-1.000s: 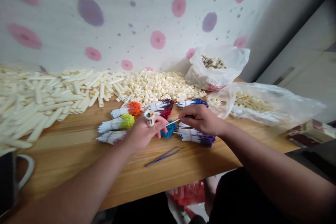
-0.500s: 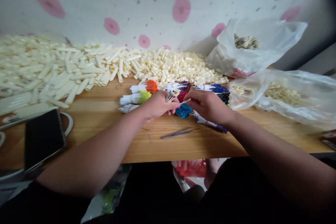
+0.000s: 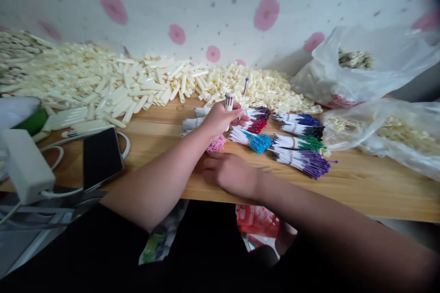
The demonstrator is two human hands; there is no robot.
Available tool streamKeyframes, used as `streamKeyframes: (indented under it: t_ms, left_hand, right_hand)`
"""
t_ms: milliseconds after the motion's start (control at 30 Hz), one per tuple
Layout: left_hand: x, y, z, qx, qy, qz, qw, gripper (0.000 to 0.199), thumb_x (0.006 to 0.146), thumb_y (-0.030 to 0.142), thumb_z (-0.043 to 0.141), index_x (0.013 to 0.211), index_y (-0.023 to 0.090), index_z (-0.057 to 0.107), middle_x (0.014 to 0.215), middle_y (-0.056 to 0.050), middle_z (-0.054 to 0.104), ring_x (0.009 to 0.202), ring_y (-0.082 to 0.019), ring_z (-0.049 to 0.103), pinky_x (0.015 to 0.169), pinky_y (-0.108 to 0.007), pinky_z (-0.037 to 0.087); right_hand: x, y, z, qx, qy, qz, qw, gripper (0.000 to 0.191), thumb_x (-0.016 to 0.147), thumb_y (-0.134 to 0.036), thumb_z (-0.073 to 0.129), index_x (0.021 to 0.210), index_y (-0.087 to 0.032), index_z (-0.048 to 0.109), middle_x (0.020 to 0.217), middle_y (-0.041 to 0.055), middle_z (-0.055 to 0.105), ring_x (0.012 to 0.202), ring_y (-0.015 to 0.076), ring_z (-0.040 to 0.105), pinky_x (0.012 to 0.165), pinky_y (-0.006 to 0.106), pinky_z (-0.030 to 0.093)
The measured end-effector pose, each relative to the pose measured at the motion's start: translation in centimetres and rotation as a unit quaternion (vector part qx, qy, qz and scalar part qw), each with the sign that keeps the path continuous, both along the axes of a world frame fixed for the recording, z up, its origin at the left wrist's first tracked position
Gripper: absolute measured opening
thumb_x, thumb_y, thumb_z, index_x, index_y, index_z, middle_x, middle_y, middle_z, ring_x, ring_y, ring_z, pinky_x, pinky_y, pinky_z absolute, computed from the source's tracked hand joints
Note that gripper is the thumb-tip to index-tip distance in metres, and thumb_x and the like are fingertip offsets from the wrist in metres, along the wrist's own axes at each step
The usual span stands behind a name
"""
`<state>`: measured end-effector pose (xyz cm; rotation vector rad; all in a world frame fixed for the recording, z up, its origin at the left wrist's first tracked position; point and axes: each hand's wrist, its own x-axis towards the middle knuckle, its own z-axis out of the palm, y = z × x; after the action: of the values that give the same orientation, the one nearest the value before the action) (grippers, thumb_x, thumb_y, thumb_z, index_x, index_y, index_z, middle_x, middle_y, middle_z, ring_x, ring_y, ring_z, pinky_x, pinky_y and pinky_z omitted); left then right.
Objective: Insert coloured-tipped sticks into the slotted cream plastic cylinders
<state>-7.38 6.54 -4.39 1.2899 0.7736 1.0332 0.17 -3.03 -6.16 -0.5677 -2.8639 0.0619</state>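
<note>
My left hand [image 3: 225,118] is closed around a white tube [image 3: 229,100] with several coloured strips in its top. A thin stick with a blue tip [image 3: 244,89] stands up from the same fingers. Below it, my right hand [image 3: 230,174] rests low over the table's front part, its fingers curled down beside a pink-tipped bundle [image 3: 216,144]; what they hold, if anything, is hidden. To the right lie a light-blue bundle [image 3: 252,139], a red bundle [image 3: 257,126], a green bundle [image 3: 299,142] and a purple bundle [image 3: 302,160].
Cream plastic parts [image 3: 137,82] are heaped along the wall. Plastic bags [image 3: 330,73] of parts stand at the right. A black phone [image 3: 102,158], a white cable and a white adapter [image 3: 25,167] are at the left. The wooden table's edge [image 3: 206,196] runs below my hands.
The view has shifted left. My right hand has moved from beside the tube down towards the table's front edge. The blue-tipped stick now stands upright at my left hand.
</note>
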Motion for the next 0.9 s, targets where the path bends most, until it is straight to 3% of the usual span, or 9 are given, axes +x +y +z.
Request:
streamKeyframes:
  t_ms: [133,200,267,333,433,567,733,800,900]
  left_hand:
    - [-0.4,0.4,0.0,0.023,-0.021,0.006,1.000,0.014,0.073,0.017,0.067,0.067,0.014,0.054,0.059,0.003,0.056,0.050,-0.006,0.052,0.049,-0.018,0.040]
    - [-0.3,0.2,0.2,0.028,-0.045,0.011,0.999,0.015,0.070,0.019,0.069,0.066,0.014,0.055,0.054,0.005,0.050,0.045,-0.005,0.046,0.044,-0.017,0.035]
    - [-0.1,-0.3,0.6,0.016,-0.078,0.008,0.997,0.016,0.070,0.020,0.069,0.068,0.014,0.055,0.053,0.006,0.048,0.044,-0.005,0.044,0.043,-0.018,0.033]
    - [0.2,-1.1,1.1,0.000,-0.104,-0.009,0.994,0.017,0.070,0.021,0.069,0.068,0.015,0.054,0.054,0.005,0.050,0.046,-0.005,0.044,0.044,-0.017,0.033]
    - [0.7,-2.3,1.6,-0.012,-0.101,-0.055,0.993,0.017,0.070,0.022,0.069,0.068,0.014,0.054,0.060,0.003,0.055,0.051,-0.006,0.047,0.047,-0.017,0.035]
    - [1.1,-3.0,1.6,-0.014,-0.057,-0.069,0.996,0.017,0.071,0.024,0.069,0.068,0.015,0.055,0.062,0.002,0.057,0.052,-0.006,0.047,0.049,-0.018,0.036]
    - [1.5,-3.0,1.5,-0.021,-0.046,-0.065,0.997,0.017,0.070,0.024,0.069,0.069,0.015,0.055,0.060,0.002,0.057,0.052,-0.006,0.047,0.050,-0.019,0.036]
    - [1.5,-3.1,1.5,-0.022,-0.046,-0.071,0.996,0.016,0.070,0.023,0.069,0.068,0.014,0.056,0.060,0.002,0.058,0.052,-0.006,0.047,0.050,-0.019,0.036]
    - [1.6,-3.3,1.4,-0.015,-0.035,-0.077,0.996,0.015,0.070,0.023,0.068,0.067,0.015,0.056,0.059,0.002,0.058,0.051,-0.006,0.046,0.049,-0.019,0.035]
  right_hand:
    - [-0.3,-0.3,0.4,0.061,-0.027,-0.016,0.998,0.019,0.091,-0.014,0.044,0.089,-0.011,0.063,0.091,0.0102,0.063,0.088,0.0226,0.054,0.073,0.035,0.047]
    - [1.0,-0.2,0.8,0.033,0.025,-0.051,0.998,0.019,0.090,-0.011,0.043,0.089,-0.010,0.062,0.090,0.0112,0.063,0.084,0.0214,0.055,0.072,0.034,0.047]
    - [3.4,0.2,1.2,-0.054,0.136,-0.118,0.982,0.017,0.088,-0.010,0.044,0.090,-0.011,0.061,0.088,0.0090,0.063,0.080,0.0173,0.056,0.072,0.030,0.047]
    - [6.3,0.5,1.7,-0.170,0.266,-0.202,0.927,0.014,0.087,-0.015,0.048,0.094,-0.015,0.060,0.082,0.0043,0.061,0.074,0.0135,0.054,0.068,0.027,0.046]
    - [9.3,0.5,2.1,-0.308,0.386,-0.286,0.821,0.012,0.085,-0.025,0.053,0.091,-0.017,0.059,0.076,0.0015,0.058,0.069,0.0120,0.051,0.064,0.027,0.044]
    - [9.7,0.0,2.2,-0.431,0.445,-0.297,0.727,0.015,0.081,-0.032,0.059,0.080,-0.017,0.056,0.073,0.0006,0.054,0.064,0.0111,0.048,0.059,0.026,0.041]
    - [8.8,0.0,2.2,-0.515,0.530,-0.305,0.601,0.021,0.072,-0.033,0.067,0.073,-0.017,0.054,0.069,-0.0009,0.053,0.064,0.0104,0.049,0.058,0.025,0.039]
    - [8.8,0.1,2.1,-0.535,0.550,-0.300,0.567,0.021,0.071,-0.032,0.068,0.072,-0.016,0.054,0.069,-0.0008,0.054,0.064,0.0103,0.049,0.059,0.025,0.038]
    - [9.1,0.1,2.2,-0.541,0.557,-0.296,0.556,0.021,0.070,-0.032,0.068,0.071,-0.016,0.054,0.070,-0.0005,0.055,0.065,0.0103,0.050,0.060,0.025,0.038]
